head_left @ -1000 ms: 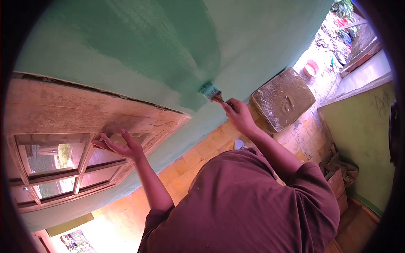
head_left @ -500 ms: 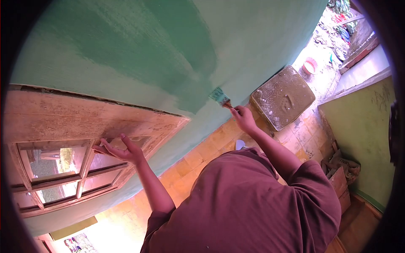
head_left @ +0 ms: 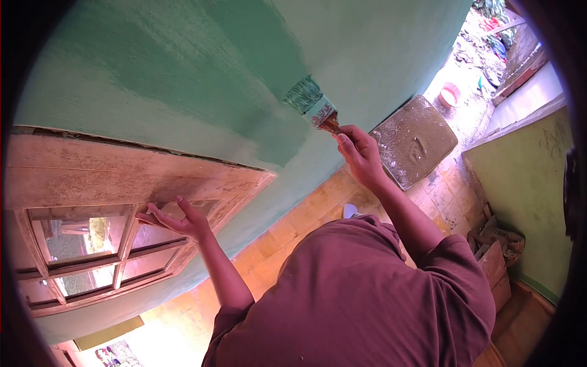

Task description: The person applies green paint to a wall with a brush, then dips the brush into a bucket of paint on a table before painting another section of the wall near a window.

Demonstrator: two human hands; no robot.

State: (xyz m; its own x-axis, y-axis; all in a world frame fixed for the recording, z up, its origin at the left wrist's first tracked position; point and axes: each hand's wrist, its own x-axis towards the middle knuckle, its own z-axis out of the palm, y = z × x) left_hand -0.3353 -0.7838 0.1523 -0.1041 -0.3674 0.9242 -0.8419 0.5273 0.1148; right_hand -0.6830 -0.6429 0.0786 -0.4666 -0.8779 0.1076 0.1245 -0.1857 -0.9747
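Observation:
My right hand [head_left: 363, 158] is closed around the wooden handle of a wide paintbrush [head_left: 318, 112]. Green paint coats the bristles, which overlap the edge of a darker green patch on the wall [head_left: 183, 67]. Paler green surrounds that patch. At the left, my left hand [head_left: 177, 221] has its fingers stretched out at the wooden frame of a paned window [head_left: 125, 229], with the thumb apart. Bare, worn wood [head_left: 92, 180] runs along the window's upper side, below the painted wall.
A brown patterned, box-like object [head_left: 414, 144] stands on the tiled floor [head_left: 281, 235] against the wall. Farther off is a pinkish bucket [head_left: 449, 95] in bright light. At the right, a cardboard box [head_left: 492, 272] and a crumpled bag [head_left: 504, 241] lie by a yellow-green wall [head_left: 520, 177].
My right hand has moved the paintbrush up along the wall, away from the floor, and the brush now appears larger. My left hand has stayed at the window frame.

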